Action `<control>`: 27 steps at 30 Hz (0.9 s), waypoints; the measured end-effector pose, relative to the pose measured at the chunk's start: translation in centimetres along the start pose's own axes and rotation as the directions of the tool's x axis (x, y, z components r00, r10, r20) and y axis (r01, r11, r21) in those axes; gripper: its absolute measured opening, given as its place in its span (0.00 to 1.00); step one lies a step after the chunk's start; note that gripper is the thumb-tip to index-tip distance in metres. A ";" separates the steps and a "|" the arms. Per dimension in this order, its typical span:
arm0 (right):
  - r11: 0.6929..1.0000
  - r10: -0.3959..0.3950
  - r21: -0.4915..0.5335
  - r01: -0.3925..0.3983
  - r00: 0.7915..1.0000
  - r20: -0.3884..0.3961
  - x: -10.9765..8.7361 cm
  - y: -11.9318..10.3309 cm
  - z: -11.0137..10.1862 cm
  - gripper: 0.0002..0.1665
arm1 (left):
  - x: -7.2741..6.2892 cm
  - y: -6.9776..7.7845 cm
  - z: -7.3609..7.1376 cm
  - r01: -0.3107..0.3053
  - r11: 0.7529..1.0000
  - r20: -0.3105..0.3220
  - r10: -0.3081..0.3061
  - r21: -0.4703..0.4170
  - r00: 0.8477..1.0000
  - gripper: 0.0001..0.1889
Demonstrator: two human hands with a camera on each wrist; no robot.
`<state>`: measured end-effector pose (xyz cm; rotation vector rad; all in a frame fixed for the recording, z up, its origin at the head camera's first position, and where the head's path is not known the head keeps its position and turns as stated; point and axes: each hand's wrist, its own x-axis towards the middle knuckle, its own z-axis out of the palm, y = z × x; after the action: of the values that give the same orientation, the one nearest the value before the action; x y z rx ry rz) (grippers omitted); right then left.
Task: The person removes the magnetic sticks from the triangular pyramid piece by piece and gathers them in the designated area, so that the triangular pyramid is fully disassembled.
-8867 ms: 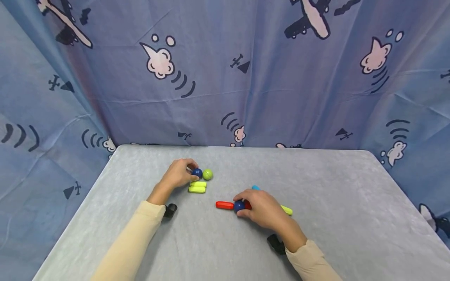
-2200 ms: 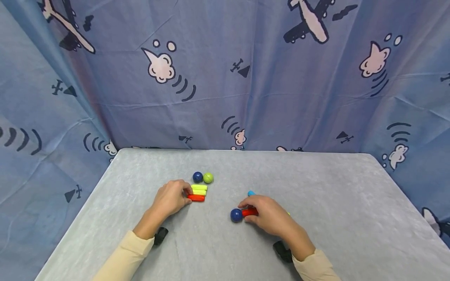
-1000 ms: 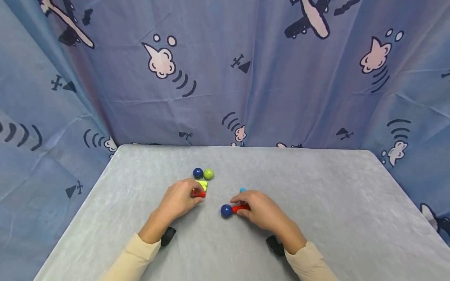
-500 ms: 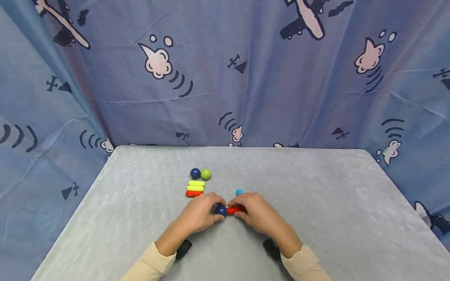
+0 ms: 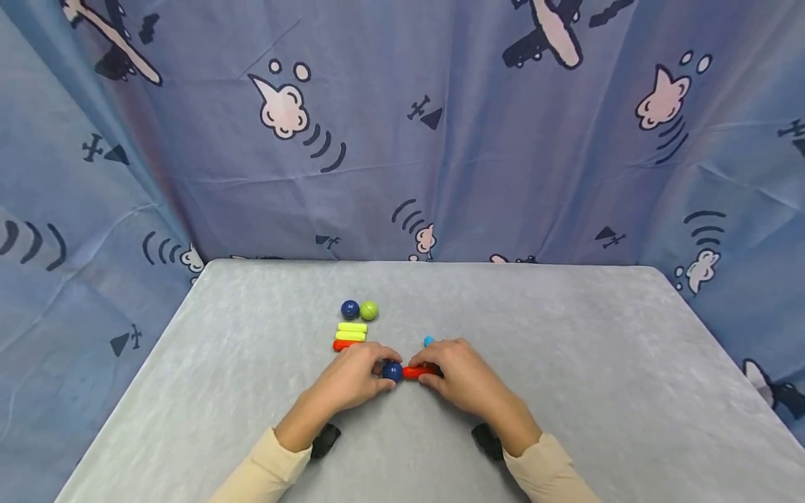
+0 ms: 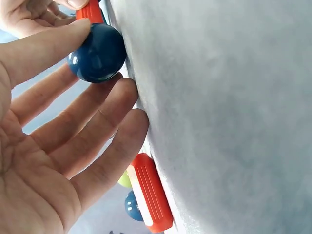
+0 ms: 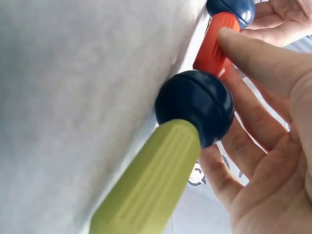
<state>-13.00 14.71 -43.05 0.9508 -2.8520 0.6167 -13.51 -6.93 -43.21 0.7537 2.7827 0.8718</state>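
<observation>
In the head view my left hand (image 5: 355, 377) holds a dark blue ball (image 5: 393, 372) between thumb and fingers. The left wrist view shows the thumb on top of this ball (image 6: 100, 53) and fingers below it. My right hand (image 5: 462, 374) pinches a red ribbed rod (image 5: 417, 373), whose end meets that ball. Close up in the right wrist view, the same red rod (image 7: 217, 44) runs between two dark blue balls. From the nearer ball (image 7: 195, 105) a yellow-green rod (image 7: 148, 180) extends. A light blue piece (image 5: 429, 341) peeks out behind my right hand.
Beyond my left hand lie two yellow-green rods (image 5: 351, 332) and a loose red rod (image 5: 344, 345), side by side. Behind them sit another dark blue ball (image 5: 349, 309) and a lime green ball (image 5: 369, 310). A patterned curtain (image 5: 377, 140) hangs past the grey tabletop's (image 5: 566, 335) far edge.
The red rod left of the joined ball now lies by the yellow-green rods. My left hand left that row and took hold of the joined ball; my right hand shifted the joined pieces left.
</observation>
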 end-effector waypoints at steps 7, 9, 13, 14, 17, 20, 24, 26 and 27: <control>1.000 0.013 0.000 -0.013 1.000 -0.011 -0.1 -0.2 0.0 0.10 | -0.1 0.0 -0.1 0.001 1.000 0.006 -0.001 -0.009 1.000 0.18; 1.000 0.020 0.002 -0.020 1.000 -0.015 -0.1 -0.3 0.0 0.10 | -0.1 0.0 -0.1 -0.007 1.000 0.004 0.007 -0.007 1.000 0.18; 0.999 0.038 0.010 -0.038 0.999 -0.014 0.0 -0.3 0.0 0.10 | 0.0 0.0 -0.1 -0.020 1.000 -0.001 0.020 0.004 1.000 0.18; 0.999 0.041 0.011 -0.041 0.999 -0.013 0.0 -0.3 0.0 0.10 | 0.0 0.0 -0.1 -0.021 1.000 -0.001 0.021 0.007 1.000 0.18; 0.999 0.048 0.015 -0.048 0.999 -0.014 0.1 -0.3 0.0 0.10 | 0.1 0.0 -0.2 -0.021 1.000 -0.005 0.021 0.010 1.000 0.18; 0.999 0.053 0.014 -0.053 0.998 -0.015 0.1 -0.3 -0.1 0.09 | 0.1 0.0 -0.2 -0.011 1.000 -0.011 0.011 0.004 1.000 0.18; 0.998 0.063 0.020 -0.063 0.998 -0.001 0.1 -0.4 -0.2 0.10 | 0.1 0.0 -0.2 0.004 1.000 -0.016 -0.004 -0.011 1.000 0.18; 0.998 0.066 0.023 -0.066 0.998 0.005 0.1 -0.4 -0.2 0.10 | 0.0 -0.1 -0.2 0.006 1.000 -0.016 -0.007 -0.018 1.000 0.18; 0.997 0.068 0.024 -0.068 0.998 0.006 0.1 -0.5 -0.2 0.10 | 0.0 -0.1 -0.2 0.006 1.000 -0.016 -0.006 -0.020 1.000 0.17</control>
<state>-12.82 14.42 -42.65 0.8634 -2.8984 0.6575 -13.60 -7.08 -43.08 0.7379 2.7846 0.9074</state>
